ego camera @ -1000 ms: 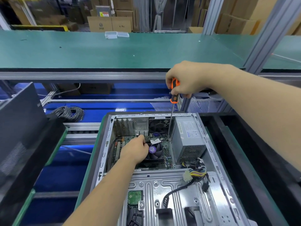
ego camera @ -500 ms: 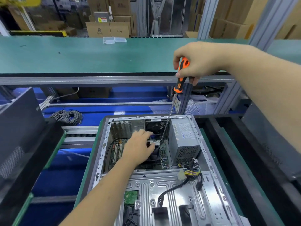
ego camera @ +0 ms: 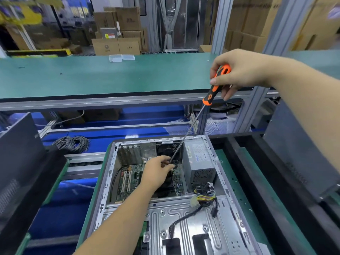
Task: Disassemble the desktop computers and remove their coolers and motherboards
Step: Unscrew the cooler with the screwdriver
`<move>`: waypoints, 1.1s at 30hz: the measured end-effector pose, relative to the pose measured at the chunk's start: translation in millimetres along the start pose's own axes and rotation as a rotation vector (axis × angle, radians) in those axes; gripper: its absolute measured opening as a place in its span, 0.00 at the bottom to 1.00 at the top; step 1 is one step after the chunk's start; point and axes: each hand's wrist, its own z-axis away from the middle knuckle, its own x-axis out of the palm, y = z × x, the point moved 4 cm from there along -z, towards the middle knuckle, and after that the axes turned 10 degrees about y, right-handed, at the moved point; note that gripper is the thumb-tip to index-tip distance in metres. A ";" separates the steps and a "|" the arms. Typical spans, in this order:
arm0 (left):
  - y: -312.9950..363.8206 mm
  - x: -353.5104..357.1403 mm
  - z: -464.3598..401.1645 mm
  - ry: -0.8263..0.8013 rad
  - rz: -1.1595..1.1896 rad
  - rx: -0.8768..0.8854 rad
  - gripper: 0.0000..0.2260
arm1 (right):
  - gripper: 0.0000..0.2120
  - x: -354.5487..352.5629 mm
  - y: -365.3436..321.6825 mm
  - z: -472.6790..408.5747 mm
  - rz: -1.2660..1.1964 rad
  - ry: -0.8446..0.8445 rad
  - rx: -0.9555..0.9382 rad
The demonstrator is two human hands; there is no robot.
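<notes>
Green bench matting [ego camera: 92, 76] stretches across the back under stacked cardboard boxes, and on the near mat lies the open computer case [ego camera: 217, 162] on its side. Inside it the left hand [ego camera: 156, 172] sits over the cooler, which is mostly hidden beneath the palm; the motherboard [ego camera: 128, 179] shows just to the left of those fingers and the grey power supply [ego camera: 198, 161] stands close on their right. Left fingers are curled loosely down with the tips bunched near the screwdriver's tip, and whether they pinch a screw or only steady the point I cannot tell. The right hand [ego camera: 239, 70] is raised well above and to the right, fingers and thumb wrapped round the orange and black handle of the screwdriver [ego camera: 211, 94]. Its long shaft slants down and leftward from that grip, ending right at the left fingertips, over the cooler's far edge. So the work lies directly under the left hand, while the right arm reaches in from high up with the wrist bent. Judging by this, the tip needs guiding onto a cooler screw, and the steep slant risks slipping off the head
</notes>
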 end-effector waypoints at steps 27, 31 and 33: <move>-53.9 -45.6 -1.5 -0.040 -0.198 -0.295 0.09 | 0.05 97.1 -39.4 -38.0 -0.033 0.084 -0.121; -41.2 -21.5 -6.3 -0.211 -0.282 -0.119 0.21 | 0.05 113.7 -47.1 -42.3 0.064 0.053 -0.181; -41.3 -13.1 -0.4 -0.275 -0.311 -0.081 0.26 | 0.05 120.1 -49.3 -43.1 0.165 0.032 -0.223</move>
